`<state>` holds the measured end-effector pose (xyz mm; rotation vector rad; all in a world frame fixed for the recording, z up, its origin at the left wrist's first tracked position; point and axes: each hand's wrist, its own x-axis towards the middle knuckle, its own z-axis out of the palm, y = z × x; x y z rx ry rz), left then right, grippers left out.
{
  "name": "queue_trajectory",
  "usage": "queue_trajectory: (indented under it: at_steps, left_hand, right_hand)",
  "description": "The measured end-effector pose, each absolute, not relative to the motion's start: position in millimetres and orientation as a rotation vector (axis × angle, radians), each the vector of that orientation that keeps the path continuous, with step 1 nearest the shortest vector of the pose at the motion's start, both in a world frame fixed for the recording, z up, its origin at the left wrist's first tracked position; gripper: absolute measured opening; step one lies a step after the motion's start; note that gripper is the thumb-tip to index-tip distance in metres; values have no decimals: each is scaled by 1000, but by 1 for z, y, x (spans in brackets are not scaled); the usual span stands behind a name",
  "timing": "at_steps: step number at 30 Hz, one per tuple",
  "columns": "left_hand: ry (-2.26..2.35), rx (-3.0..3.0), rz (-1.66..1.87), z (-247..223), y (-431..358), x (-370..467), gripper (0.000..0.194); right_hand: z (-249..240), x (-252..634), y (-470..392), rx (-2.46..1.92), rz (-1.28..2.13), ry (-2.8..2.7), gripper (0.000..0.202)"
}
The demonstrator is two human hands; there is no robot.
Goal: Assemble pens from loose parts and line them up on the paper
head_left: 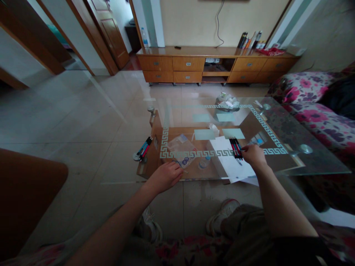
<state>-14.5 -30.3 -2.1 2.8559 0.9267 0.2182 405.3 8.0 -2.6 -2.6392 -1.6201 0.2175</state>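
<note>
At the right side of the glass table, my right hand (253, 154) has its fingertips closed at the edge of a small row of pens (235, 147) with black, red and blue parts. These pens lie over white paper sheets (229, 162). Near the table's front edge, my left hand (168, 174) is held low with its fingers curled together. A thin dark piece shows by its fingertips, too small to name. Farther left lies another bundle of pens (144, 147), blue, red and black. A clear plastic bag (181, 149) shows just beyond my left hand.
The glass table (318, 162) has a patterned border and sharp corners. A clear bottle (204, 162) shows between my hands, seemingly beneath the glass. Behind stands a filled waste basket (223, 105). A wooden TV cabinet (188, 64) lines the wall; a flowered sofa (313, 107) stands right.
</note>
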Motion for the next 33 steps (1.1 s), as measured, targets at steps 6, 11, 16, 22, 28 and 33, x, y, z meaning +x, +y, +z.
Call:
queue_trajectory:
  at_steps: [6,11,16,22,28,33]
  left_hand:
    - [921,2865,223,-1,-30,-16,17]
    - [932,2865,228,1,-30,-17,15]
    - [1136,2815,327,7,-15,-29,18]
    - [1887,2522,449,7,22,-77,23]
    - [2200,2351,95,-6,37,-112,25]
    - [2192,2252,-73,-13,41,-113,26]
  right_hand:
    - [-4,406,8,-2645,207,-1628,31]
    - [-8,408,9,-2624,212,-1636,33]
    - [-3,402,10,-2639,220,-1556,38]
    - [16,387,2,-2573,174,-1569,38]
    - [27,370,-7,-2480,210,-1597,35]
    - [31,360,-9,-2434,206,-1663,34]
